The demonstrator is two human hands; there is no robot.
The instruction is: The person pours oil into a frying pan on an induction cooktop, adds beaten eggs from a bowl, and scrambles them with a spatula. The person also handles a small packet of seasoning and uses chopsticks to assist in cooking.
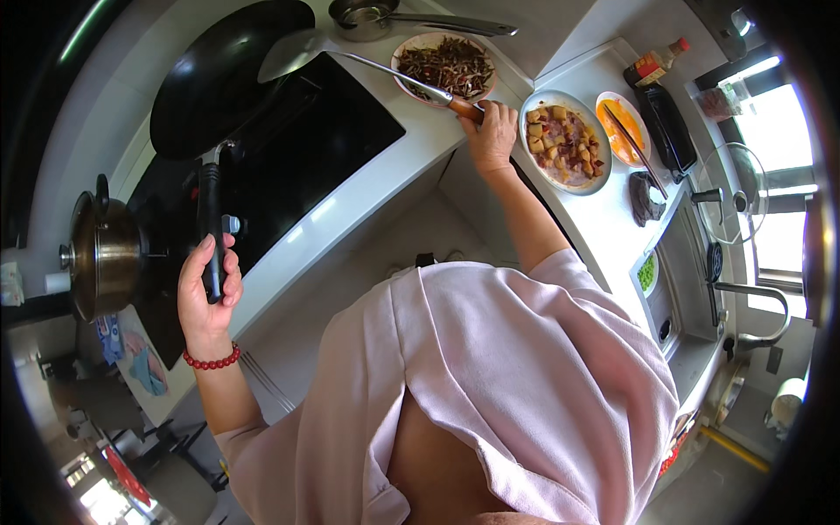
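Note:
My left hand [211, 282], with a red bead bracelet at its wrist, grips the black handle of a wok [223, 72] over the black glass cooktop [315, 157]. The wok is tilted, and its inside faces partly away from view. My right hand [491, 134] holds the wooden handle of a metal spatula [298, 56], whose blade lies near the wok's rim. Beneath the spatula's shaft stands a bowl of dark shredded food [446, 65]. Right of my right hand are an oval plate of diced food [566, 143] and a bowl of beaten egg [623, 131] with chopsticks across it.
A lidded pot [108, 256] stands at the cooktop's left. A small saucepan [364, 20] is at the back. Farther right are a red-capped sauce bottle [656, 63], a black tray [666, 131], a glass lid [732, 193] and a sink [669, 289] with chopped greens in a bowl [648, 273].

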